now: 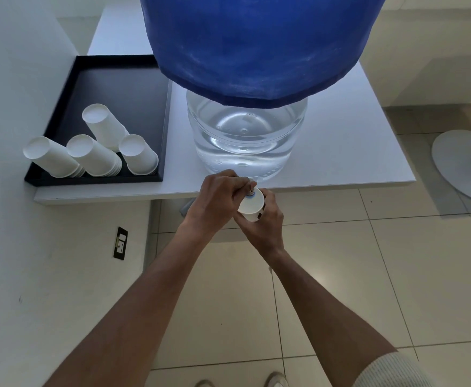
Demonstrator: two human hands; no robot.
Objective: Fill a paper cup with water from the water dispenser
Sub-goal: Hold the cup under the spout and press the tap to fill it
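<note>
Paper cup (252,205) held just past the front edge of the counter (340,152), tucked right under the tap (251,191) at the foot of the water bottle (245,141) — mouth turned up toward the tap, long axis tilted a little toward the camera.

Head view only: right hand (265,224) wrapped around the cup from below and behind, fingers clenched on its wall. Left hand (217,199) closed over the top of the tap, pinching or pressing it; exactly how cannot be told, the knuckles hiding the lever. Both hands touching beside the cup rim.

Relation that counts — the spout sits directly above the cup mouth, nearly inside the rim, so any stream should fall inside. No stream or water level visible from this angle; fill stage cannot be told. Judging by the grips, dispensing about to begin or under way.

Off to the left, stacks of spare cups (95,155) lying upside down in a black tray (61,107), well apart from the hands. Blue cover (256,37) over the upper bottle.

Likely risk: tilt of the cup spilling toward the floor (368,275) as it fills.
</note>
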